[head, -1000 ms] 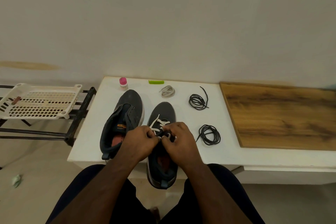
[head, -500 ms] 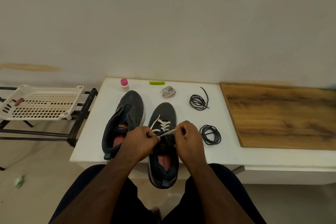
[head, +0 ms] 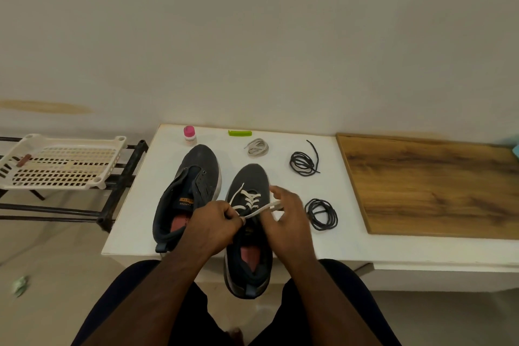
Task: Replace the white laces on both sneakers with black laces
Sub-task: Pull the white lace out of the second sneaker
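Fingers point(head: 276, 205) of both hands pinch the white lace point(head: 259, 211), stretched left-right at lower centre above the right sneaker point(head: 251, 177), right hand point(head: 286, 222) at its free end.

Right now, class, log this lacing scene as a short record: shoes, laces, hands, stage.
left shoe: no lace in it
right shoe: white lace partly threaded
loose white lace: bundled on table
black laces: two coils, untouched
left hand: pinches white lace
right hand: pulls lace end sideways
stage: unlacing right shoe
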Demonstrator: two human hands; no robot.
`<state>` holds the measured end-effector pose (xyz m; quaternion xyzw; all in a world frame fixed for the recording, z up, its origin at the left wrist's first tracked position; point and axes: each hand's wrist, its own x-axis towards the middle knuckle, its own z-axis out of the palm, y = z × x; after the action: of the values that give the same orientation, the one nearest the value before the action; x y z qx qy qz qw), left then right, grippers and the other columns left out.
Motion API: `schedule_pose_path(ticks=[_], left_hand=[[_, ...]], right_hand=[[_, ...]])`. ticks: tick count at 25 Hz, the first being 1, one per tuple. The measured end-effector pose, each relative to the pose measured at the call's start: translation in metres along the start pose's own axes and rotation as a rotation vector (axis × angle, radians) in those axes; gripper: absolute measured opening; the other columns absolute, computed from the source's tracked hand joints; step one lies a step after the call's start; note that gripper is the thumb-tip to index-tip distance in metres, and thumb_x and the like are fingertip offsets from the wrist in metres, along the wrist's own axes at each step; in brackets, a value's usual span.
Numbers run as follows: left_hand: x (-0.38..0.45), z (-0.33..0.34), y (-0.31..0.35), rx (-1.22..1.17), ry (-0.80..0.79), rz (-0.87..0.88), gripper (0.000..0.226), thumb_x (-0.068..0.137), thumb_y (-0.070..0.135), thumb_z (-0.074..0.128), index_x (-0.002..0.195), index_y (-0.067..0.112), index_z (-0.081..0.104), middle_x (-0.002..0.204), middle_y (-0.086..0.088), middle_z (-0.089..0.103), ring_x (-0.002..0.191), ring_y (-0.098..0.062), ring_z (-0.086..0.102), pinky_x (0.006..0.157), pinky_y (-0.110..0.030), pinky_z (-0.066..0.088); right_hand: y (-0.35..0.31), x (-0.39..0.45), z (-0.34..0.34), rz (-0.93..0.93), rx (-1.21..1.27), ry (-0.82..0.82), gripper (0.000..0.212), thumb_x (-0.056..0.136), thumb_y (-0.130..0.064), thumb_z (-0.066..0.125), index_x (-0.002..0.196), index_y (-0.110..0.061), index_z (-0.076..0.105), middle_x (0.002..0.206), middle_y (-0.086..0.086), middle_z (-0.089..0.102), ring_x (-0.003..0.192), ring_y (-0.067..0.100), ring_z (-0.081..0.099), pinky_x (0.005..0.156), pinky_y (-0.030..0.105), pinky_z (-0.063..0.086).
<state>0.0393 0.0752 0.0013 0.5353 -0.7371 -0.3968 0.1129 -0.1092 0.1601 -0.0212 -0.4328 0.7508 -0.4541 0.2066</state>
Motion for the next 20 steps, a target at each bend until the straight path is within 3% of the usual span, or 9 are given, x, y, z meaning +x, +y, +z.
schedule_pose_path(ticks=[1, 3, 5, 7, 9, 11, 13, 17, 20], left_hand=[[0.000, 0.000, 0.001, 0.007, 0.003, 0.005, 0.017, 0.086, 0.034, 0.071, 0.073, 0.024, 0.067, 0.068, 0.006, 0.069, 0.061, -0.006, 0.068, 0.065, -0.025, 0.059], [0.000, 0.000, 0.001, -0.001, 0.003, 0.007, 0.017, 0.086, 0.033, 0.070, 0.073, 0.023, 0.067, 0.070, 0.006, 0.069, 0.066, -0.008, 0.068, 0.070, -0.030, 0.060], [-0.001, -0.001, 0.000, -0.005, 0.001, 0.002, 0.018, 0.086, 0.033, 0.070, 0.072, 0.022, 0.067, 0.069, 0.005, 0.070, 0.065, -0.009, 0.069, 0.072, -0.034, 0.061], [-0.001, 0.000, -0.001, -0.024, -0.004, -0.003, 0.019, 0.086, 0.033, 0.071, 0.071, 0.022, 0.067, 0.068, 0.004, 0.071, 0.062, -0.009, 0.069, 0.071, -0.035, 0.061], [-0.001, 0.000, 0.000, -0.031, -0.008, 0.006, 0.020, 0.086, 0.032, 0.072, 0.071, 0.021, 0.067, 0.068, 0.003, 0.070, 0.062, -0.010, 0.069, 0.070, -0.036, 0.061], [-0.001, 0.000, 0.000, -0.018, 0.002, 0.013, 0.019, 0.085, 0.032, 0.071, 0.071, 0.021, 0.067, 0.068, 0.004, 0.070, 0.063, -0.010, 0.069, 0.071, -0.037, 0.061], [-0.001, 0.000, 0.000, -0.015, 0.007, 0.015, 0.018, 0.085, 0.032, 0.071, 0.072, 0.021, 0.067, 0.068, 0.003, 0.070, 0.064, -0.010, 0.068, 0.072, -0.038, 0.060], [-0.001, 0.000, -0.002, -0.030, -0.001, 0.009, 0.019, 0.085, 0.033, 0.072, 0.073, 0.020, 0.067, 0.070, 0.003, 0.070, 0.066, -0.011, 0.069, 0.073, -0.039, 0.061], [0.001, 0.000, -0.002, -0.034, -0.003, 0.008, 0.018, 0.085, 0.032, 0.072, 0.073, 0.020, 0.067, 0.071, 0.003, 0.070, 0.066, -0.011, 0.069, 0.073, -0.039, 0.061]], right_hand=[[-0.001, -0.002, 0.001, -0.045, -0.095, -0.088, 0.043, 0.087, -0.025, 0.063, 0.130, -0.032, 0.061, 0.127, -0.014, 0.051, 0.118, 0.000, 0.048, 0.094, 0.016, 0.043], [-0.003, -0.003, 0.009, -0.111, -0.260, -0.177, 0.031, 0.088, -0.028, 0.062, 0.119, -0.030, 0.067, 0.128, -0.012, 0.050, 0.119, 0.004, 0.046, 0.093, 0.020, 0.042], [-0.005, -0.003, 0.014, -0.101, -0.254, -0.113, 0.009, 0.092, -0.023, 0.058, 0.097, -0.023, 0.066, 0.112, -0.009, 0.054, 0.104, 0.004, 0.049, 0.084, 0.024, 0.044], [-0.005, -0.002, 0.011, -0.030, -0.128, 0.029, 0.008, 0.095, -0.016, 0.053, 0.090, -0.021, 0.056, 0.098, -0.007, 0.054, 0.092, 0.002, 0.049, 0.077, 0.023, 0.041], [-0.003, 0.000, 0.004, -0.027, -0.036, 0.076, 0.011, 0.095, -0.014, 0.053, 0.099, -0.023, 0.057, 0.103, -0.008, 0.054, 0.097, 0.000, 0.049, 0.080, 0.023, 0.042], [-0.004, -0.002, 0.002, -0.054, -0.082, -0.062, 0.029, 0.090, -0.019, 0.059, 0.117, -0.028, 0.061, 0.122, -0.011, 0.051, 0.111, -0.001, 0.048, 0.092, 0.023, 0.045], [-0.005, -0.003, 0.007, -0.106, -0.217, -0.162, 0.025, 0.089, -0.024, 0.060, 0.113, -0.027, 0.067, 0.125, -0.010, 0.050, 0.118, 0.004, 0.046, 0.096, 0.025, 0.042], [-0.004, 0.000, 0.008, 0.005, -0.027, 0.025, 0.010, 0.095, -0.016, 0.054, 0.088, -0.020, 0.059, 0.096, -0.006, 0.056, 0.095, 0.012, 0.054, 0.084, 0.036, 0.050], [-0.003, 0.002, 0.001, 0.118, 0.133, 0.096, 0.008, 0.098, -0.025, 0.052, 0.103, -0.028, 0.058, 0.106, -0.011, 0.055, 0.101, 0.014, 0.058, 0.083, 0.045, 0.058]])
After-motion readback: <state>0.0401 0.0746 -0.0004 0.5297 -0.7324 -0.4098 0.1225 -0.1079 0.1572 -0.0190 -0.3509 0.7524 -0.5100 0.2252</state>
